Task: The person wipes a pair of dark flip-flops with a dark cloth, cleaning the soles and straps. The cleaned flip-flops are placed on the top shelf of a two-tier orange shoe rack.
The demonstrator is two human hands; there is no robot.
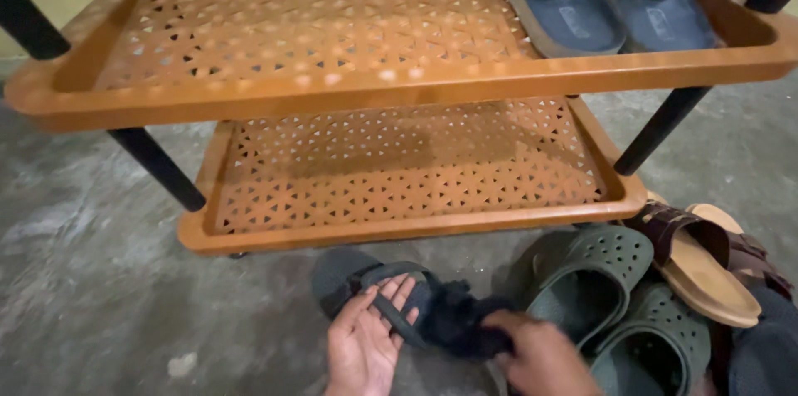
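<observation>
My left hand [363, 344] holds a dark grey sandal [351, 273] from underneath, fingers curled over its strap, low in front of the rack. My right hand [540, 354] presses a black cloth [455, 321] against the sandal's strap end. Both hands hover just above the concrete floor [100, 280], in front of the orange plastic shoe rack [399, 230].
The rack has two perforated shelves on black legs; a pair of dark blue slippers [607, 1] sits on the upper shelf's right end. On the floor at right lie two green perforated clogs [598, 280] and brown strapped sandals [706, 259].
</observation>
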